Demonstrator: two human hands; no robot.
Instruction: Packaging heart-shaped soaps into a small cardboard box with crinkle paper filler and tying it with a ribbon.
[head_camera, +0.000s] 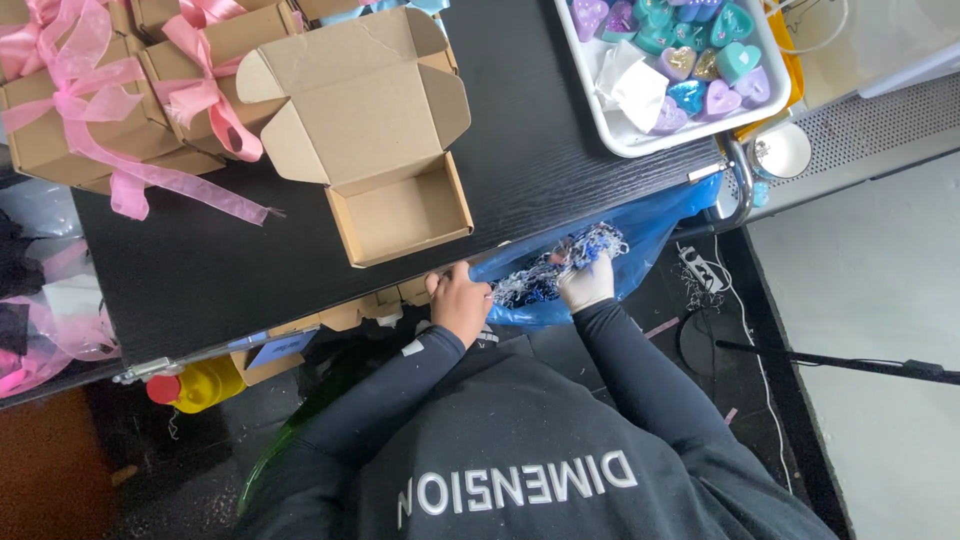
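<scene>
Open box (400, 215) blocks table's (560, 150) near edge.

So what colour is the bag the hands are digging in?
Blue; the plastic bag shows clearly in the head view.

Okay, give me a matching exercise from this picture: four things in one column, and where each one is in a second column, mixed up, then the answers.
Things
1. open box
2. white tray
3. blue bag
4. ribbon-tied boxes

Places
A. top left of the black table
B. at the table's near edge, held by the left hand, with the right hand inside
C. middle of the table, flaps spread
D. top right, holding heart-shaped pieces

Pairs: 1-C, 2-D, 3-B, 4-A
</scene>
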